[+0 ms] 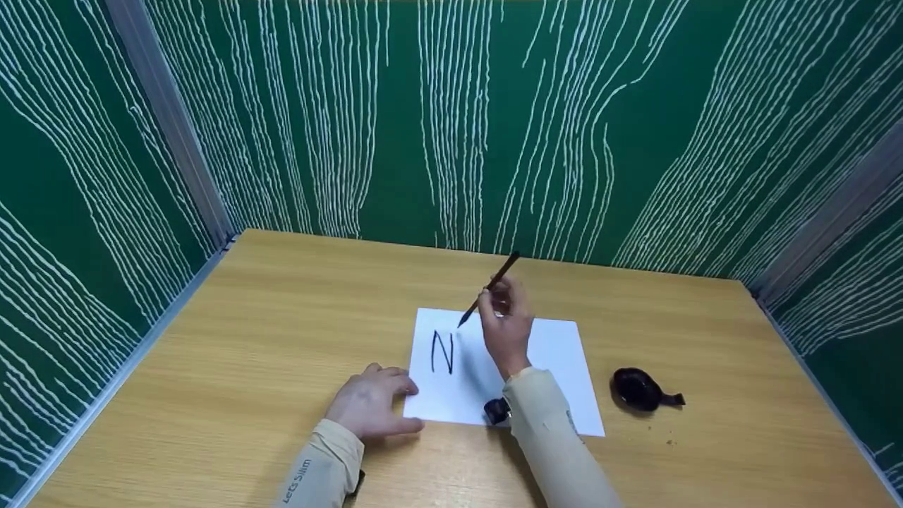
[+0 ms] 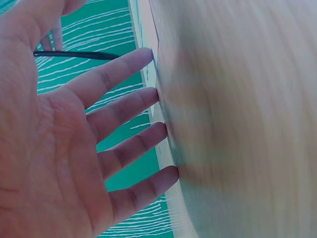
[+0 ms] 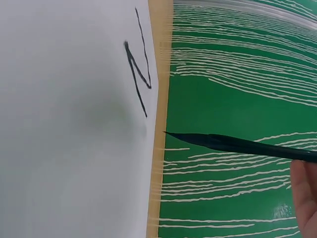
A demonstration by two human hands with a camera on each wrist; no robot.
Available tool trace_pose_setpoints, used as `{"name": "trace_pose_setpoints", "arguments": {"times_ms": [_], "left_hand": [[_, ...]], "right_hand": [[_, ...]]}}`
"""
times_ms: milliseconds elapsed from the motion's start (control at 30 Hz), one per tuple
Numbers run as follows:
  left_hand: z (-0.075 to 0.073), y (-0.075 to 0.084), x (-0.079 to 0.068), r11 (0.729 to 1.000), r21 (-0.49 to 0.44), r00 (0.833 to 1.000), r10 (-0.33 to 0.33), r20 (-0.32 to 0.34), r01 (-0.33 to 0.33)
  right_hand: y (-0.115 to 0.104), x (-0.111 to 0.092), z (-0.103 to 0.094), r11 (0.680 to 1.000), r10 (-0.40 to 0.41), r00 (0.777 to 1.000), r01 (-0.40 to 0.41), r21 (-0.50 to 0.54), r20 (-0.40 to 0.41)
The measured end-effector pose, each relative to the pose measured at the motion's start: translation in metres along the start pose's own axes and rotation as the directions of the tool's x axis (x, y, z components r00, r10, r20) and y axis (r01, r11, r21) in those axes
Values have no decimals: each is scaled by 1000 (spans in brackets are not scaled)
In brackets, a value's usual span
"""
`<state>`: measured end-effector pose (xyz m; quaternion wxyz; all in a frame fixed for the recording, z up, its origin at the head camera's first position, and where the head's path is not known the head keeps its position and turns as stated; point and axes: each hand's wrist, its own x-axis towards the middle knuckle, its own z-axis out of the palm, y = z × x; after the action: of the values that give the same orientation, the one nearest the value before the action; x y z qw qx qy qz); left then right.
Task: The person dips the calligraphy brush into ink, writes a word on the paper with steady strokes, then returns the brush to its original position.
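In the head view my right hand (image 1: 509, 324) pinches a dark, thin-handled brush (image 1: 502, 274), its pointed tip over the white paper (image 1: 564, 367). A black handwritten letter N (image 1: 443, 353) stands on the paper's left part, just left of the tip. The right wrist view shows the brush (image 3: 223, 143) with its dark tip apart from the sheet. My left hand (image 1: 374, 402) lies at the paper's left edge, thumb and index finger by its lower corner. In the left wrist view its fingers (image 2: 124, 111) are spread, fingertips down at the tabletop.
A small black dish with a short handle (image 1: 637, 389) sits on the wooden table (image 1: 282, 303) right of the paper, with small crumbs near it. A small black device (image 1: 497, 410) shows at the right cuff. Green walls with white lines (image 1: 395, 141) enclose the table's back and sides.
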<state>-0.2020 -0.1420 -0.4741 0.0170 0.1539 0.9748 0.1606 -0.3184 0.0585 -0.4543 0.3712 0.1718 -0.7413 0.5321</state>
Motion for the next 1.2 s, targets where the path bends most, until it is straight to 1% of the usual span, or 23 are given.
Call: {"name": "trace_pose_setpoints", "arguments": {"times_ms": [167, 467, 700, 1000, 1200], "left_hand": [[-1, 0, 0, 1000, -10, 1000, -8, 2, 8], [-4, 1, 0, 1000, -12, 1000, -12, 21, 12], [-5, 2, 0, 999, -15, 999, -29, 46, 30], [-5, 3, -2, 1000, -19, 1000, -10, 18, 11], [-4, 3, -2, 1000, -20, 1000, -18, 21, 18]], "right_hand": [[1, 0, 1, 1000, 18, 999, -18, 2, 36], [2, 0, 2, 999, 30, 998, -31, 16, 49], [2, -2, 3, 997, 74, 994, -74, -5, 77], [3, -3, 3, 997, 71, 994, -71, -14, 80], [2, -3, 2, 997, 79, 993, -78, -18, 83]]}}
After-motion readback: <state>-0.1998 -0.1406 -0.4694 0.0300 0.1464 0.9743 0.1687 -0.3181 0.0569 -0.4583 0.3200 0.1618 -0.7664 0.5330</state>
